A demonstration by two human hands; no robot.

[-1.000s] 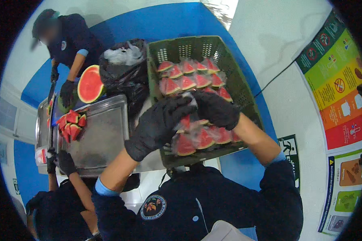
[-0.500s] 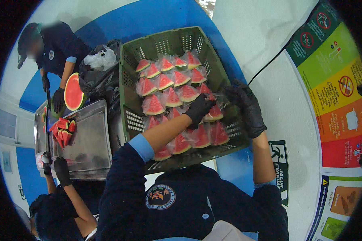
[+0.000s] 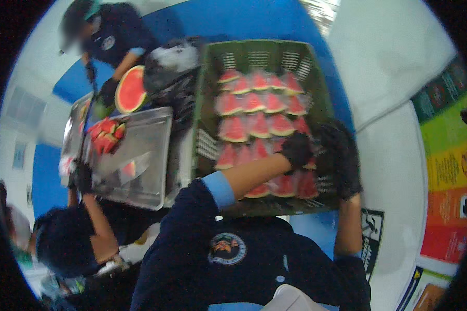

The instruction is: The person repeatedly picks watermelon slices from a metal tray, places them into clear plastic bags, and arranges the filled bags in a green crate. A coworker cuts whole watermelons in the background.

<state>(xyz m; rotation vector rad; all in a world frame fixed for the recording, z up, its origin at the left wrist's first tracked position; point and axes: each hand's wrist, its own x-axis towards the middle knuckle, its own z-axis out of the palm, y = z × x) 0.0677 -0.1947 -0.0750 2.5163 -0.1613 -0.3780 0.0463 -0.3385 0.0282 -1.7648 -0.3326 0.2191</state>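
A dark green perforated crate (image 3: pixel 264 208) in front of me holds rows of red watermelon wedges (image 3: pixel 254 102) in clear plastic bags. My left hand (image 3: pixel 297 150), in a black glove, reaches across over the wedges in the crate's right part. Its fingers point down and away and are blurred, so whether they grip a wedge cannot be made out. My right hand (image 3: pixel 342 158), gloved in black too, is at the crate's right wall, fingers toward the inside. Motion smears them, and any hold on the wall or a bag is unclear.
Left of the crate, a metal tray (image 3: pixel 145 181) carries loose watermelon pieces (image 3: pixel 107 135) and a bagged wedge (image 3: pixel 129 168). Beyond it lie a halved watermelon (image 3: pixel 131 89) and a black plastic bag (image 3: pixel 174 78). Two co-workers work there. A wall with posters (image 3: pixel 446 207) rises on the right.
The whole view has swung, so the crate and tray sit further right. My left hand stays over the right-hand wedges, and my right hand is nearer the crate wall. A bagged wedge now shows on the tray.
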